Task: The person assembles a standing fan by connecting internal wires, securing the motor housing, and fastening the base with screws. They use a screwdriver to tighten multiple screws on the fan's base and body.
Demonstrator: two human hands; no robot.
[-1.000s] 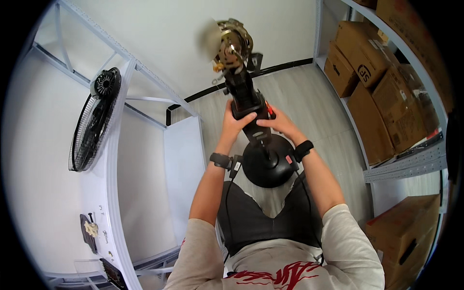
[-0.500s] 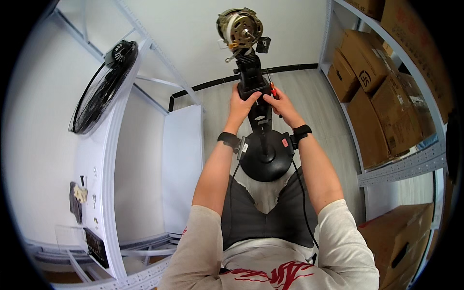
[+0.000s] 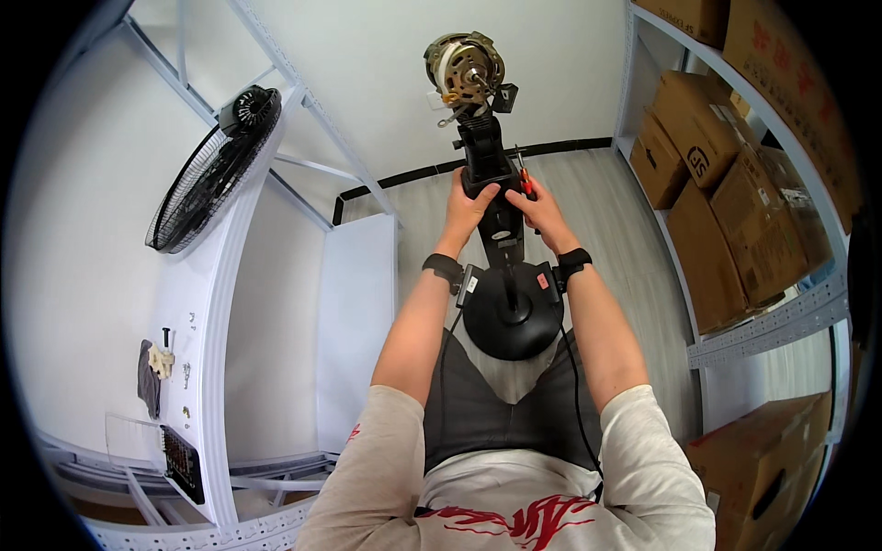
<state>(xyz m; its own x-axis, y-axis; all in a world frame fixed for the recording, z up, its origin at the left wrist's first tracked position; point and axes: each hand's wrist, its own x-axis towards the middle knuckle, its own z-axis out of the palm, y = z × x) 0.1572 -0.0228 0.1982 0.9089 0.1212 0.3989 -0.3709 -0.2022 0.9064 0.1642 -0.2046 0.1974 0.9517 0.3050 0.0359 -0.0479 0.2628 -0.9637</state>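
A black fan stand point(image 3: 501, 225) rises from a round base point(image 3: 511, 340) on the floor between my knees. At its top is a bare, brass-coloured fan motor point(image 3: 470, 73) with its shaft showing. My left hand point(image 3: 467, 209) is closed round the left side of the stand's upper housing, thumb on the front. From the other side, my right hand point(image 3: 544, 216) presses its thumb against the same housing. In that hand, too, is a red-and-black-handled screwdriver point(image 3: 526, 182), its thin metal shaft pointing up and away. The fingers behind the housing are hidden.
On the white shelf point(image 3: 213, 386) at left lie a fan grille with blades point(image 3: 216, 170), a cloth point(image 3: 147, 381), small metal parts and a dark tray point(image 3: 182, 464). Cardboard boxes point(image 3: 726, 239) fill the right rack. Cables run from both wrist straps.
The whole scene sits slightly lower and further right in the picture. Both hands keep their hold on the fan stand, and the screwdriver stays in the right hand.
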